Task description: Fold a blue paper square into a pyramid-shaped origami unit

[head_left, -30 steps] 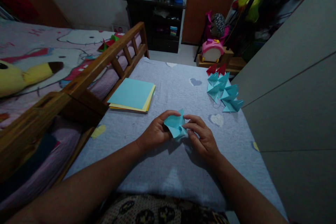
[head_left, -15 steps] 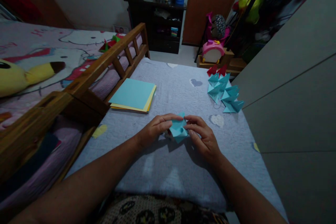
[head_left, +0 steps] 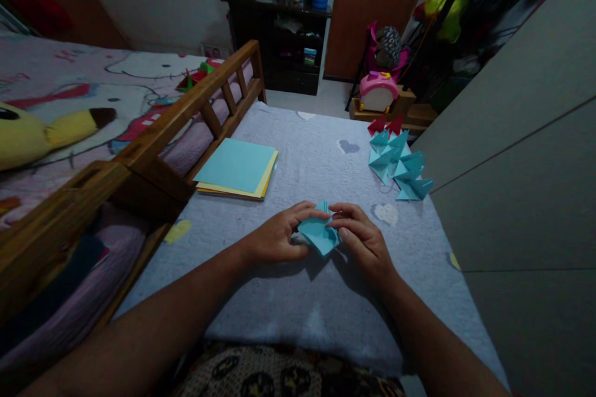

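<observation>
A partly folded light-blue paper piece sits low over the grey mattress, pinched from both sides. My left hand grips its left edge, fingers curled over the top. My right hand holds its right edge with thumb and fingers closed on the paper. A stack of flat paper sheets, blue on top and yellow beneath, lies to the left beyond my hands. Several finished blue folded pieces with two red ones stand at the far right.
A wooden bed rail runs along the left, with a yellow plush toy on the bed behind it. A grey cabinet wall borders the right. A dark shelf unit, a door and pink toys stand at the far end.
Both hands have lowered the blue paper toward the mattress and flattened it somewhat; my left fingers have shifted over its top edge.
</observation>
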The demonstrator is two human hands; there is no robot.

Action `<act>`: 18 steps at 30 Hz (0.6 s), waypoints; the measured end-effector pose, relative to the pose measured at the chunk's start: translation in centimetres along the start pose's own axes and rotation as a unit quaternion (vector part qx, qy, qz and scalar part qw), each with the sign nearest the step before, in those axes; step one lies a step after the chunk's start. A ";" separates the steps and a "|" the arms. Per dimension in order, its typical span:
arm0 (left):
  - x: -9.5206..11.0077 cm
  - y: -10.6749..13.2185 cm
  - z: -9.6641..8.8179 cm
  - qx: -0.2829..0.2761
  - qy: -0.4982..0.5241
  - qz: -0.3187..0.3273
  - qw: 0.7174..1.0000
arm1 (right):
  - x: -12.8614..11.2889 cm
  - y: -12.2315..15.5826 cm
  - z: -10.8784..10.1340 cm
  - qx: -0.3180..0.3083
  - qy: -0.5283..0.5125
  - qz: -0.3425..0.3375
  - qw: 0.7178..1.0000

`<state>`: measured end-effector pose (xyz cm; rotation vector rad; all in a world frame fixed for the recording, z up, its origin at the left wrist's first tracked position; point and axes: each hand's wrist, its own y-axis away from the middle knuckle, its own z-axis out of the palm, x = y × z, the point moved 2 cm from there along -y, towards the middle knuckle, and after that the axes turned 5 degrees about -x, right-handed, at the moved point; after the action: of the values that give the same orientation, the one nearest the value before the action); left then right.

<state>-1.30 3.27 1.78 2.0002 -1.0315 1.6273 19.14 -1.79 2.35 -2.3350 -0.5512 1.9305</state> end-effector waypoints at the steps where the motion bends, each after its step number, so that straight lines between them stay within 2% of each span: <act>1: 0.1 -0.1 0.2 0.004 -0.012 0.002 1.000 | 0.0 0.0 0.0 -0.003 -0.006 0.003 1.000; 6: 0.2 -0.4 0.4 0.034 -0.034 0.007 0.999 | 0.2 -0.2 0.1 0.000 -0.042 0.024 0.999; 12: 0.6 -0.5 0.5 0.026 -0.020 0.020 0.999 | 1.4 -0.4 0.6 0.071 -0.177 0.150 0.970; 15: 0.9 -0.5 0.8 0.009 -0.017 0.032 0.999 | 1.9 -0.6 0.9 0.059 -0.201 0.200 0.957; 18: 0.9 -0.5 1.1 -0.014 -0.017 0.047 0.999 | 2.0 -0.7 1.1 0.036 -0.204 0.215 0.954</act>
<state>-0.12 2.59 2.43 1.9955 -1.1702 1.6208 18.19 -0.70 0.38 -2.1482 0.0292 2.5968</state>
